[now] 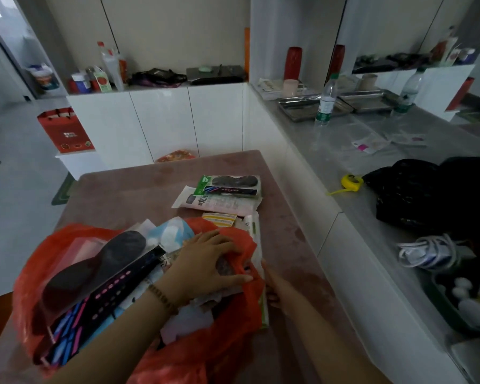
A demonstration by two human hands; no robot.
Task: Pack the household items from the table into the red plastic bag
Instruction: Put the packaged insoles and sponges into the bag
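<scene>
The red plastic bag (53, 245) lies open on the pinkish table (139, 187), stuffed with flat packets, among them an insole pack (94, 267) with a black insole. My left hand (208, 264) presses down inside the bag's right side, fingers spread over packets and red plastic. Beyond the bag's right edge, my right hand (275, 286) is partly hidden and touches a white-green packet (257, 239); its grip cannot be made out. Further back on the table lie another insole pack (229, 184), a pink-white packet (216, 203) and a small yellow packet (219, 218).
A grey counter (344, 162) runs along the right with a yellow tape measure (351, 181), a black bag (416, 195), water bottles and metal trays. White cabinets stand behind the table. A red paper gift bag (65, 131) sits at the left.
</scene>
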